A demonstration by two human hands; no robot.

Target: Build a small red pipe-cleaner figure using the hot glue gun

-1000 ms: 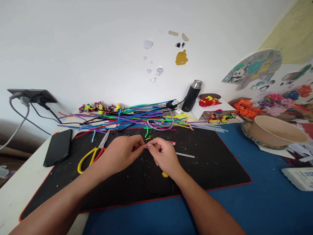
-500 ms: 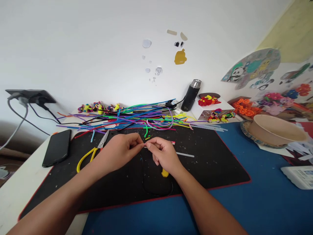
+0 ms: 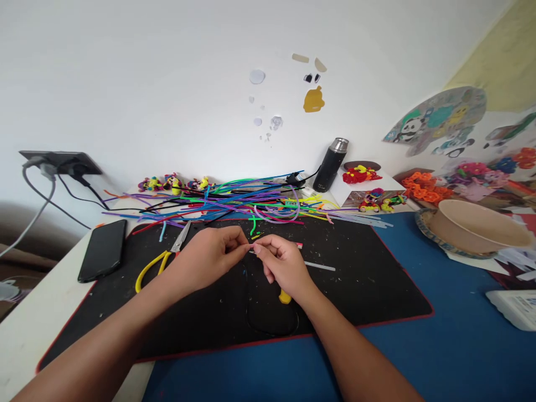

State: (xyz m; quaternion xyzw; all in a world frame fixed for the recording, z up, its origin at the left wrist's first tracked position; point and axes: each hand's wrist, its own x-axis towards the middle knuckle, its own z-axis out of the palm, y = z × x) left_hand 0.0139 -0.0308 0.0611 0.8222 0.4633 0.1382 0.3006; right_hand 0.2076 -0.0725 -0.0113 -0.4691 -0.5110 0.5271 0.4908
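Fingertips of my left hand [image 3: 215, 251] and my right hand [image 3: 285, 265] meet above the black mat [image 3: 201, 324]. Both are closed in a pinch on a tiny pink piece [image 3: 252, 247], mostly covered by the fingers; its kind is unclear. Under my right hand lies a tool with a yellow end [image 3: 285, 297], largely hidden, near a looping black cord [image 3: 272, 334]. A thin whitish stick [image 3: 321, 266] rests to the right of that hand. Scissors with yellow handles [image 3: 149, 269] lie partly behind my left wrist, blades pointing away.
Many coloured pipe cleaners [image 3: 226, 200] are heaped along the back. Behind them stand small colourful figures [image 3: 172, 183] and a tilted black flask [image 3: 330, 166]. A phone [image 3: 103, 251] lies at left. To the right are a beige bowl [image 3: 477, 226] and a white box [image 3: 515, 307].
The whole view has shifted slightly, so things appear a little farther right. Both hands keep their pinch on the tiny piece, with hardly any movement.
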